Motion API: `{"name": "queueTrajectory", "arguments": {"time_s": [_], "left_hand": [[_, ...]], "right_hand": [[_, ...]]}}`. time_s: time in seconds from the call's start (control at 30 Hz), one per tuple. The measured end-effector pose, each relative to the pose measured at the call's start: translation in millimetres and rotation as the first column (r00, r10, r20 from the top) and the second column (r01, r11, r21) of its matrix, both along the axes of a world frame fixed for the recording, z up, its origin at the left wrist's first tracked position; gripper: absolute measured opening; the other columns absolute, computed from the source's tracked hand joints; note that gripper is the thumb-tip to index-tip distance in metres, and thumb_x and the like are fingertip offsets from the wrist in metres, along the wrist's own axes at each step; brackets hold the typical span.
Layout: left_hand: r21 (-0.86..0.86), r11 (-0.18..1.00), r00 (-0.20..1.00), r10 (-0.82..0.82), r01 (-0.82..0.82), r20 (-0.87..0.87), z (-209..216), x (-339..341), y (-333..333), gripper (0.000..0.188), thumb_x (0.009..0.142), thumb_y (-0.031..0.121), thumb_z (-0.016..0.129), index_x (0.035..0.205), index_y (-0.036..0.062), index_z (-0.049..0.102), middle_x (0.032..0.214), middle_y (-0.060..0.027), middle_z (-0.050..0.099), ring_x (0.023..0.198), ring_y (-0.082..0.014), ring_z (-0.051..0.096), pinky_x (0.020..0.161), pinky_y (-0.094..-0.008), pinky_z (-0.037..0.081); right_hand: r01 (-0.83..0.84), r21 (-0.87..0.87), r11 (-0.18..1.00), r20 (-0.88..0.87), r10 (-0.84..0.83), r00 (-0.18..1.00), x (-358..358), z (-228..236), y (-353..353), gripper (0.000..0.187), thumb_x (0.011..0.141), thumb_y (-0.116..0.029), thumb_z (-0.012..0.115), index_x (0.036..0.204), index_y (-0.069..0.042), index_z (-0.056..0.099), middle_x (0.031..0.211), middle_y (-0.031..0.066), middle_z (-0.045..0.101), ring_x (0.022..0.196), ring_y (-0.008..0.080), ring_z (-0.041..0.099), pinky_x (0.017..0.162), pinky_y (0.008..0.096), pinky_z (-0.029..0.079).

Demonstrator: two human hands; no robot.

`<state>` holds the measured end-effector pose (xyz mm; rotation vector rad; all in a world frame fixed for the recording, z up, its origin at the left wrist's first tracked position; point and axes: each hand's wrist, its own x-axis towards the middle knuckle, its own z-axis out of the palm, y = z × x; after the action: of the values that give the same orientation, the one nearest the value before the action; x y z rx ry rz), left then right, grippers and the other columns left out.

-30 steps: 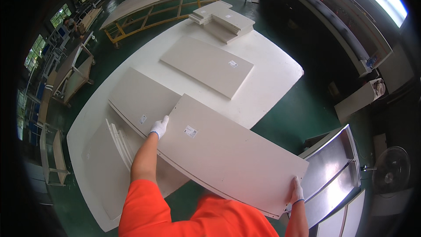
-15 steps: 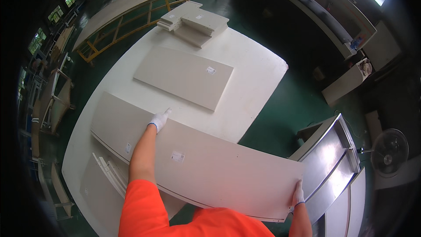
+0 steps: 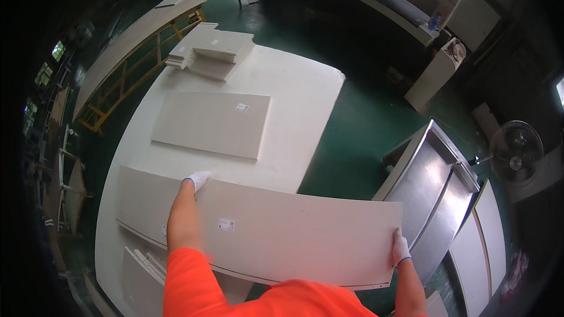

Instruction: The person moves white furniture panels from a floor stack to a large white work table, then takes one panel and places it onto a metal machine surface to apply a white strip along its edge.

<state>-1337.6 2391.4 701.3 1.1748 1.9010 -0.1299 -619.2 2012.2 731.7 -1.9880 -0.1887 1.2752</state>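
A long pale grey board (image 3: 311, 232) with a white label spans the near side in front of me, its right end past the white table's edge. My left hand (image 3: 200, 179), in a white knit glove, grips the board's far long edge, fingers curled over it. At the right end, my right hand (image 3: 400, 248), gloved too, clasps the short edge; its fingers are partly hidden behind the board. Beyond it a shorter labelled board (image 3: 211, 124) lies flat on the white table (image 3: 294, 82).
A stack of grey panels (image 3: 214, 47) sits at the table's far end. Narrow strips (image 3: 147, 264) lie under the long board at left. To the right are a metal-topped bench (image 3: 426, 188), a fan (image 3: 516, 152) and leaning panels (image 3: 479, 246). A yellow-framed table (image 3: 132, 53) stands far left.
My view has swung to the right, so the table and its boards appear shifted left. Both hands keep their hold on the long board, which has turned slightly relative to the table.
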Motion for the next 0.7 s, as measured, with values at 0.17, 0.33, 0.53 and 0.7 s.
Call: {"name": "queueTrajectory", "arguments": {"time_s": [0.17, 0.33, 0.53, 0.7], "left_hand": [[-0.05, 0.969, 0.895, 0.244, -0.243, 0.374, -42.7, 33.5, 24.9, 0.036, 0.088, 0.04, 0.059, 0.091, 0.0069, 0.071, 0.087, -0.01, 0.07, 0.079, -0.0243, 0.065, 0.071, -0.0486, 0.049], [-0.105, 0.974, 0.856, 0.228, -0.203, 0.464, -2.7, 139.1, 59.9, 0.046, 0.09, 0.05, 0.058, 0.107, 0.0087, 0.071, 0.102, -0.0123, 0.072, 0.096, -0.0274, 0.067, 0.082, -0.05, 0.051], [-0.235, 0.97, 0.649, 0.215, -0.058, 0.729, -12.8, 245.1, 50.9, 0.092, 0.093, 0.08, 0.05, 0.153, 0.0096, 0.051, 0.152, -0.0143, 0.056, 0.14, -0.032, 0.051, 0.116, -0.0504, 0.04], [-0.229, 0.974, 0.773, 0.139, 0.007, 0.618, -11.2, 368.3, 44.1, 0.096, 0.095, 0.082, 0.046, 0.161, 0.011, 0.042, 0.163, -0.0107, 0.046, 0.15, -0.0309, 0.04, 0.122, -0.0504, 0.033]], "right_hand": [[0.042, -0.079, 0.996, 0.13, -0.032, 0.991, 30.4, -1.1, -24.8, 0.082, 0.102, -0.068, 0.051, 0.12, 0.01, 0.071, 0.108, 0.0174, 0.074, 0.096, 0.0253, 0.067, 0.088, 0.0422, 0.053], [0.21, -0.07, 0.975, 0.116, -0.201, 0.973, 56.1, -3.5, -76.2, 0.083, 0.102, -0.068, 0.052, 0.123, 0.01, 0.07, 0.11, 0.0176, 0.074, 0.097, 0.0246, 0.067, 0.087, 0.0398, 0.053], [0.298, -0.077, 0.952, 0.182, -0.28, 0.943, 122.5, -25.5, -136.9, 0.085, 0.101, -0.069, 0.05, 0.125, 0.01, 0.069, 0.111, 0.0181, 0.074, 0.102, 0.0234, 0.065, 0.092, 0.0403, 0.052], [0.437, -0.07, 0.897, 0.145, -0.424, 0.894, 193.3, -26.5, -180.2, 0.091, 0.099, -0.072, 0.051, 0.129, 0.013, 0.066, 0.117, 0.0216, 0.072, 0.107, 0.0263, 0.064, 0.097, 0.0401, 0.049]]}}
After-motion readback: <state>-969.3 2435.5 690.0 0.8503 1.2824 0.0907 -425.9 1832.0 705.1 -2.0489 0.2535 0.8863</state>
